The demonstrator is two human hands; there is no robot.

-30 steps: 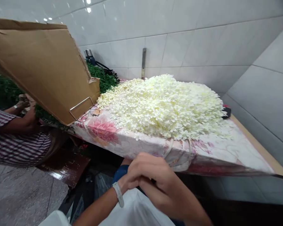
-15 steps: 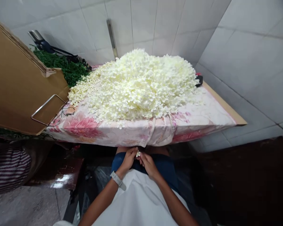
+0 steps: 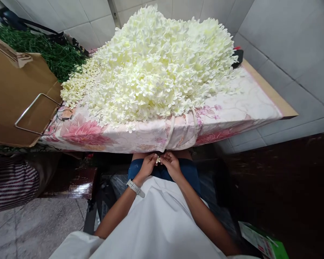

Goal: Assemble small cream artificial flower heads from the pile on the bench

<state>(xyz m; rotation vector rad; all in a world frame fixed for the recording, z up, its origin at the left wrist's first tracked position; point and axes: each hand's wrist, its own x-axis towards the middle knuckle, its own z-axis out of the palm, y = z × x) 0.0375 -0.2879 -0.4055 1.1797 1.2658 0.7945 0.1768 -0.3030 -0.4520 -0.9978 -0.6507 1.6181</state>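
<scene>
Two bare hands meet at lower centre of frame, below the table edge: left hand (image 3: 147, 166) and right hand (image 3: 172, 165) angled inward, fingertips pinching one small white flower (image 3: 158, 160) between them. Flower heap (image 3: 156, 72) on floral tablecloth (image 3: 232, 104), upper centre.

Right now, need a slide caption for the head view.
Left hand and right hand hold a small flower beside a cloth-covered table heaped with white blossoms.

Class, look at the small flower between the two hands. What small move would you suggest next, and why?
Perhaps turn the small flower slightly with the right hand, the left hand steadying it: it sits between both hands' fingertips, just below the table's edge.
</scene>
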